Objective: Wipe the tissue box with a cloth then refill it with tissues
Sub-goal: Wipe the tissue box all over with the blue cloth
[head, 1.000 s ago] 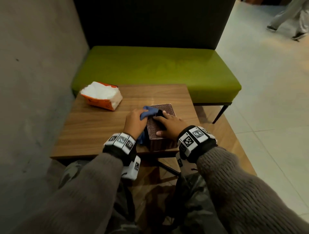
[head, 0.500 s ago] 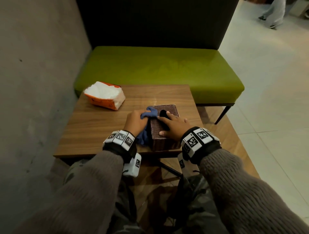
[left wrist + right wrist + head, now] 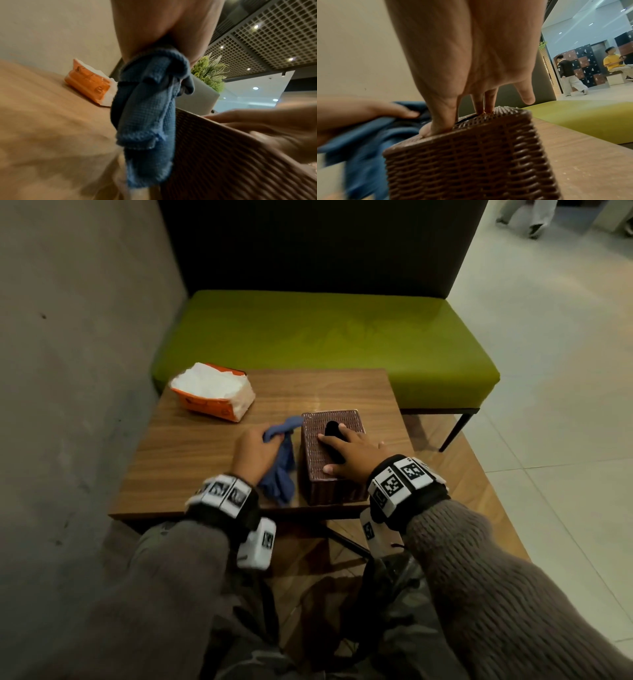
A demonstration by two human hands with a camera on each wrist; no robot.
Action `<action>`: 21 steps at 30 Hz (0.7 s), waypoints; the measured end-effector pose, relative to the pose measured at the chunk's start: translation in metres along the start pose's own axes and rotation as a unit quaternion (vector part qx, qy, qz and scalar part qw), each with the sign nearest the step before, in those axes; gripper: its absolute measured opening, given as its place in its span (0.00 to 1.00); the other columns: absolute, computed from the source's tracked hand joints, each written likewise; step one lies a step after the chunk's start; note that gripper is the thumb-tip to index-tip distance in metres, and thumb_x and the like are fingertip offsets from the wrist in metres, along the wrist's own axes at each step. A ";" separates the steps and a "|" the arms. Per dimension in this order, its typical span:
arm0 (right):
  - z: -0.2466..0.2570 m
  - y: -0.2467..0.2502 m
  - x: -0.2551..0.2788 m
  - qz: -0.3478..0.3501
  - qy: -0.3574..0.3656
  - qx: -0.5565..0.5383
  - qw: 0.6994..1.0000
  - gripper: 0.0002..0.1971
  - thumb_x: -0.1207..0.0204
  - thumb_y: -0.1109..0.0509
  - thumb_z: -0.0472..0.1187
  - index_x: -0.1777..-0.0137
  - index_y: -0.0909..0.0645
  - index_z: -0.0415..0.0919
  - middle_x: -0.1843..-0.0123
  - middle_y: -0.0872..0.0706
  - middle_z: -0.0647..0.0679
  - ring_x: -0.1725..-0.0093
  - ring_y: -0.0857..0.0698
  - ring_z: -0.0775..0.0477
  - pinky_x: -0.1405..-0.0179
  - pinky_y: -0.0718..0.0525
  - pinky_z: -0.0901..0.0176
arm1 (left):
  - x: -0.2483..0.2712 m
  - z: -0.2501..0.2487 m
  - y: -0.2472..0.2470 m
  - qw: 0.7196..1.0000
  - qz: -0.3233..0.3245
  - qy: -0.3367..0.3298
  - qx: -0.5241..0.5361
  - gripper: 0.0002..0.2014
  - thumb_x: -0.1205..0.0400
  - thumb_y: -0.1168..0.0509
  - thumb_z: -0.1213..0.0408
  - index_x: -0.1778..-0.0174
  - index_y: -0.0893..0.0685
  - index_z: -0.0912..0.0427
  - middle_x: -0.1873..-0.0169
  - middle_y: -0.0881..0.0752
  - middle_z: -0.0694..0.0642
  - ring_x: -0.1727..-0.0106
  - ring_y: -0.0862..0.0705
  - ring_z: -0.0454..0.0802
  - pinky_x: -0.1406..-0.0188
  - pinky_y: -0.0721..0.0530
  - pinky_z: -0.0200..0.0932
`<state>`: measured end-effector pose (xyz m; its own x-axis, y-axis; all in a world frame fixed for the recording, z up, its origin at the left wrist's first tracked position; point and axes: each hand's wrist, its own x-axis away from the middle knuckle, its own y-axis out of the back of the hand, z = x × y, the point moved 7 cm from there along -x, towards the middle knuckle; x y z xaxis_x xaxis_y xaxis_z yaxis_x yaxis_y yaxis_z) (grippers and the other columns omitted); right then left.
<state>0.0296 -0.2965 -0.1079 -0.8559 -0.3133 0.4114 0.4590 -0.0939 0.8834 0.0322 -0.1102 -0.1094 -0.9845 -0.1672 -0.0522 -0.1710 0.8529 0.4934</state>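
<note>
A brown woven tissue box stands near the front edge of the wooden table. My right hand lies flat on its top with straight fingers across the dark oval opening. My left hand grips a bunched blue cloth just left of the box; the cloth hangs down beside the box's left side. An orange pack of white tissues lies at the table's far left.
A grey wall runs along the left. A green bench with a dark backrest stands behind the table. Tiled floor opens to the right, where people are walking and sitting far off. My knees are under the table's front edge.
My left hand has drawn the cloth off the box's top to its left side, and the cloth now hangs lower. The right hand stays on the box.
</note>
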 end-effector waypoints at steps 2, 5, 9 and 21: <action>0.001 -0.001 0.001 0.000 0.002 -0.003 1.000 0.34 0.19 0.37 0.58 0.17 0.50 0.65 0.13 0.57 0.48 0.15 0.51 0.41 0.24 0.47 0.23 | -0.028 -0.009 -0.010 0.999 0.015 -0.004 -0.033 0.11 0.19 0.38 0.71 0.43 0.15 0.67 0.47 0.13 0.69 0.44 0.16 0.63 0.50 0.21 0.48; 0.000 -0.002 0.001 -0.001 -0.003 -0.004 1.000 0.34 0.19 0.37 0.58 0.17 0.51 0.65 0.13 0.57 0.48 0.15 0.52 0.41 0.24 0.47 0.22 | -0.046 -0.017 -0.036 0.995 0.069 -0.012 -0.077 0.14 0.19 0.37 0.69 0.38 0.17 0.65 0.43 0.14 0.67 0.41 0.17 0.61 0.52 0.24 0.44; -0.003 0.000 0.000 -0.009 -0.024 0.004 1.000 0.34 0.19 0.39 0.60 0.17 0.50 0.64 0.13 0.56 0.47 0.15 0.51 0.40 0.24 0.47 0.23 | -0.021 -0.011 -0.044 0.997 0.059 -0.031 -0.043 0.14 0.20 0.36 0.71 0.38 0.16 0.65 0.43 0.13 0.65 0.41 0.16 0.60 0.47 0.22 0.43; 0.021 0.003 0.002 -0.063 -0.053 0.097 0.992 0.36 0.20 0.46 0.67 0.16 0.47 0.55 0.17 0.43 0.35 0.19 0.44 0.34 0.24 0.43 0.31 | 0.031 -0.006 -0.015 0.996 0.068 -0.049 -0.006 0.11 0.24 0.30 0.65 0.66 0.21 0.44 0.71 0.19 0.44 0.65 0.20 0.44 0.66 0.24 0.40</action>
<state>0.0245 -0.2770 -0.1000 -0.9287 -0.2078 0.3072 0.3012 0.0611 0.9516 0.0041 -0.1315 -0.1136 -0.9977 0.0000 -0.0683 -0.0351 0.8582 0.5121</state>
